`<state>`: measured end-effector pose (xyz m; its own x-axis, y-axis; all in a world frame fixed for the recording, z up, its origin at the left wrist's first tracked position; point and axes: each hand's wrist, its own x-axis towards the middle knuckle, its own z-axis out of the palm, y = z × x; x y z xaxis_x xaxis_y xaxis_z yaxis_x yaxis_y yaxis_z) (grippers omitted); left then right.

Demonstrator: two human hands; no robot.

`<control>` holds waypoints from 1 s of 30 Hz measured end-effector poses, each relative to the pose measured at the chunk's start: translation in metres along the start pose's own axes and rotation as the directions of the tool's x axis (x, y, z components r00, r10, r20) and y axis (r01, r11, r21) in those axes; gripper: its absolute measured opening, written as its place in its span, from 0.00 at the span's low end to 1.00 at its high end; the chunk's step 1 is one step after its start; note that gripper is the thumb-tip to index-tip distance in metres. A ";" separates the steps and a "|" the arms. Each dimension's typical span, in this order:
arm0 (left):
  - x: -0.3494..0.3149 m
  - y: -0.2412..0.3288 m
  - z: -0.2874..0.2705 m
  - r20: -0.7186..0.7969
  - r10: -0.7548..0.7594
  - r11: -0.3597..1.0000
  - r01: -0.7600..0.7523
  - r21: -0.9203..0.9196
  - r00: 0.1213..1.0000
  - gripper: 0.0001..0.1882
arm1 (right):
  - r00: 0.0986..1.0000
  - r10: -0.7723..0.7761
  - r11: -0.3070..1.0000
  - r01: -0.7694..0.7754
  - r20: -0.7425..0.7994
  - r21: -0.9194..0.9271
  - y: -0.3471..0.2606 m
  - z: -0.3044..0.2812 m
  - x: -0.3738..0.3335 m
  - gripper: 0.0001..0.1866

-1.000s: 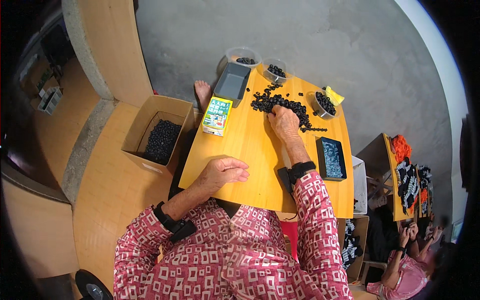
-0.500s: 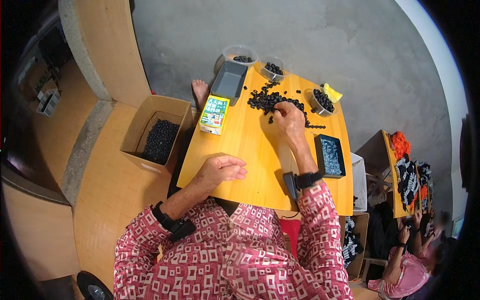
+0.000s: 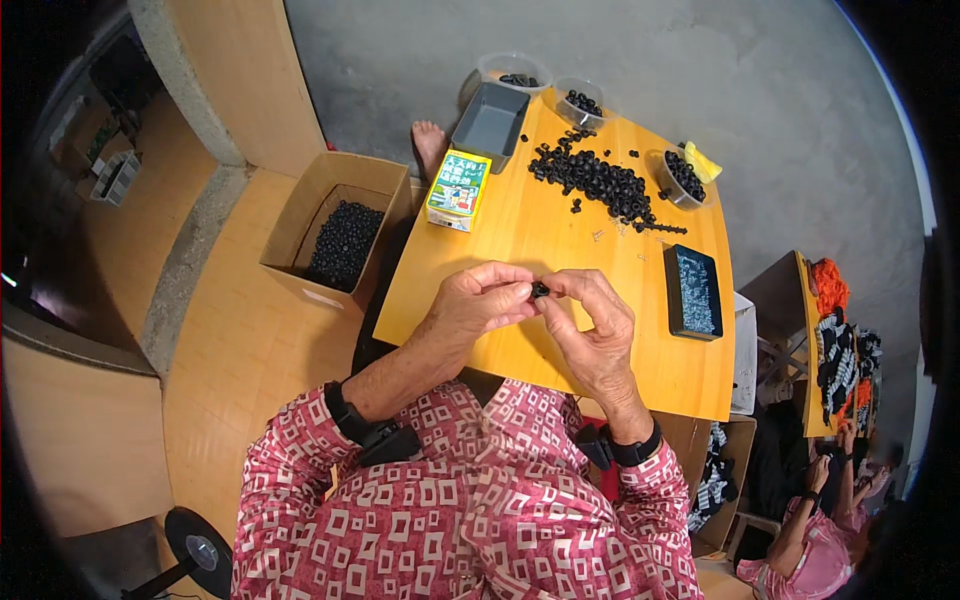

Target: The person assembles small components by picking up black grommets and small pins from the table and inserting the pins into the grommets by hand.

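Over the near part of the yellow table (image 3: 440, 255), my left hand (image 3: 475, 308) and my right hand (image 3: 598, 328) meet at the fingertips. A small black part (image 3: 541, 289) is pinched between them; its exact kind is too small to make out. Beyond them lies a heap of small black ring-like parts (image 3: 600, 183), with a short row of them trailing off to the right. A shallow black tray (image 3: 715, 331) with many tiny pale pieces stands to the right of my right hand.
Clear tubs of black parts (image 3: 683, 183) stand along the far edge, one with a yellow item beside it. A grey bin (image 3: 480, 128) and a green-yellow carton (image 3: 459, 190) sit at left. A cardboard box (image 3: 285, 225) stands beside the table. Another person (image 3: 812, 545) works at far right.
My right hand has come back from the heap toward me and now meets my left hand. Both pinch a small black part. The view has shifted a little.
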<state>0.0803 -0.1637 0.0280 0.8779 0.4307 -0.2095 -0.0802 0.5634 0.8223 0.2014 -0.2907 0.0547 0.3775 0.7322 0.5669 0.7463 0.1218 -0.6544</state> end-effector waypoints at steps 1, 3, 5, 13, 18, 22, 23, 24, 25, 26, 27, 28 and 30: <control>-0.002 0.001 0.000 0.000 -0.002 1.000 0.002 -0.001 1.000 0.12 | 1.000 0.019 1.000 -0.019 -0.003 0.014 0.000 0.000 -0.001 0.12; -0.008 0.003 0.001 0.034 0.102 0.993 -0.104 0.052 0.994 0.11 | 0.999 0.041 0.999 -0.041 -0.004 0.026 -0.001 0.000 -0.003 0.12; -0.010 0.004 -0.001 0.053 0.135 0.986 -0.139 0.090 0.989 0.11 | 1.000 0.015 0.998 -0.016 0.008 0.055 -0.003 -0.001 -0.003 0.12; -0.013 0.000 -0.001 0.051 0.063 0.998 -0.063 0.014 0.997 0.12 | 0.994 -0.105 0.993 0.104 -0.014 -0.056 -0.007 -0.003 -0.004 0.13; -0.011 -0.001 -0.006 0.078 0.070 0.997 -0.071 0.004 0.994 0.14 | 0.977 -0.215 0.963 0.211 -0.003 -0.167 -0.008 0.002 -0.002 0.14; -0.011 -0.004 -0.008 0.044 0.072 0.994 -0.075 0.082 0.996 0.14 | 0.973 -0.226 0.946 0.229 0.038 -0.231 -0.001 0.005 -0.006 0.14; -0.012 -0.003 -0.007 0.044 0.049 0.995 -0.052 0.084 0.998 0.15 | 0.974 -0.224 0.945 0.226 0.035 -0.236 -0.001 0.004 -0.006 0.14; -0.012 -0.002 -0.005 0.043 0.026 0.996 -0.030 0.087 0.999 0.15 | 0.974 -0.225 0.941 0.228 0.038 -0.250 -0.001 0.004 -0.006 0.14; -0.011 -0.003 -0.007 0.046 0.024 0.996 -0.028 0.088 0.999 0.15 | 0.973 -0.227 0.937 0.230 0.042 -0.263 0.000 0.004 -0.007 0.15; -0.010 -0.004 -0.008 0.056 -0.004 0.995 -0.002 0.096 0.998 0.16 | 0.973 -0.226 0.937 0.229 0.040 -0.264 0.002 0.004 -0.007 0.15; -0.009 -0.004 -0.009 0.066 -0.032 0.994 0.025 0.104 0.997 0.16 | 0.972 -0.232 0.929 0.234 0.040 -0.288 0.003 0.005 -0.007 0.14; -0.010 -0.004 -0.008 0.069 -0.032 0.994 0.025 0.107 0.997 0.16 | 0.970 -0.238 0.920 0.238 0.039 -0.311 0.004 0.004 -0.006 0.14; -0.013 -0.004 -0.005 0.053 -0.012 0.992 0.006 0.122 0.999 0.16 | 0.976 -0.217 0.929 0.214 0.023 -0.303 0.008 0.004 -0.007 0.13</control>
<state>0.0664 -0.1677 0.0246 0.9024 0.3860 -0.1915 -0.0167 0.4754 0.8796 0.2030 -0.2922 0.0436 0.1935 0.7034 0.6840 0.9400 0.0669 -0.3347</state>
